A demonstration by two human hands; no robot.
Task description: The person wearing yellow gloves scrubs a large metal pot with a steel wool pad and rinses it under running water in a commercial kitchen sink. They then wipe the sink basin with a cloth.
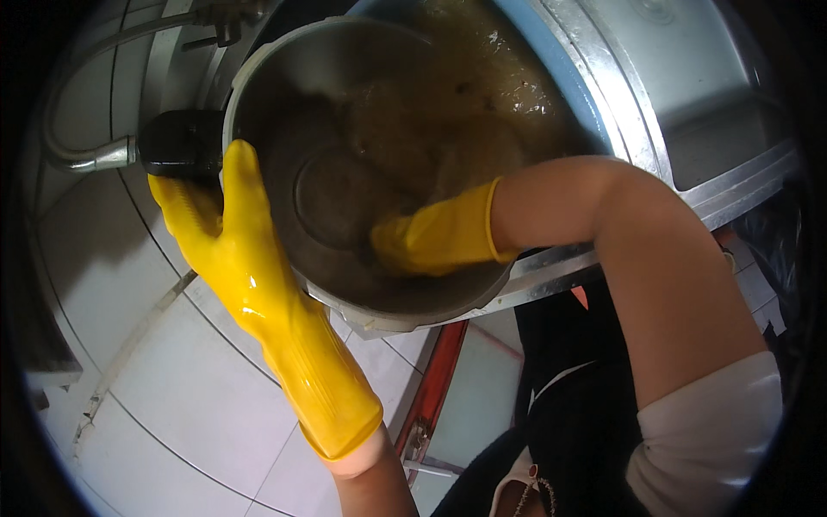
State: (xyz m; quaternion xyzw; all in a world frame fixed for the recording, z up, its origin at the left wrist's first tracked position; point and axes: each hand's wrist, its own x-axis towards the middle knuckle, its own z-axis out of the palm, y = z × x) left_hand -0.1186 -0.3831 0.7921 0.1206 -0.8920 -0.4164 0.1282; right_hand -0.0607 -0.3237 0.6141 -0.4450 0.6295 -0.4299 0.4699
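Note:
A large metal pot (387, 316) with a lugged rim, like a pressure cooker body, is tilted over a blue basin (581, 97). My left hand (242, 258), in a yellow rubber glove, grips the pot's left side beside its black handle (181, 142). One gloved digit lies against the rim, and others reach under the handle. Inside the pot is my right hand (433, 236), also in a yellow rubber glove. It is blurred against the inner wall, and its fingertips are unclear. Murky brown water (510, 71) fills the basin beyond.
The basin sits in a stainless-steel sink unit (620, 84), with another sink bowl (704, 84) to the right. At upper left, a tap (223, 26) has a curved spout (97, 155) ending near the pot's handle. White tiles (194, 400) and a red-framed panel (433, 388) are below.

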